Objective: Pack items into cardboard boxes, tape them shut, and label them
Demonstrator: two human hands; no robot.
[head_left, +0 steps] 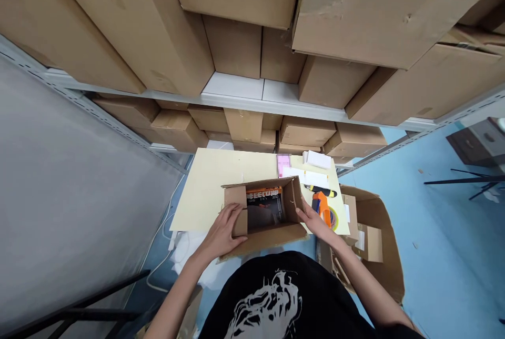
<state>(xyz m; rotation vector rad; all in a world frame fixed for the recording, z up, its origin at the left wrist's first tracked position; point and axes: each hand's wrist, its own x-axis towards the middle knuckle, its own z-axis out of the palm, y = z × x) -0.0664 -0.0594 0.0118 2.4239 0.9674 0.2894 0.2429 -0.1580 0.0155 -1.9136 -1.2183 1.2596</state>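
Note:
An open cardboard box (258,238) sits at the near edge of the small table, its flaps raised or folded out. Inside lies a dark printed package (265,210) with orange and white lettering; its exact kind I cannot make out. My left hand (224,231) curls around the box's left flap, fingers on top and thumb at the near side. On the opposite side, my right hand (313,220) grips the right wall near its corner, with part of the fingers hidden. An orange tape dispenser (322,207) lies just beyond my right hand.
The pale table (213,165) also carries a yellow tape roll (333,219), a black-and-yellow cutter (323,191), white labels (317,160) and a pink checked item (283,164). Shelves (236,99) of cartons rise behind. A large open carton (389,244) stands right; cables (161,233) hang left.

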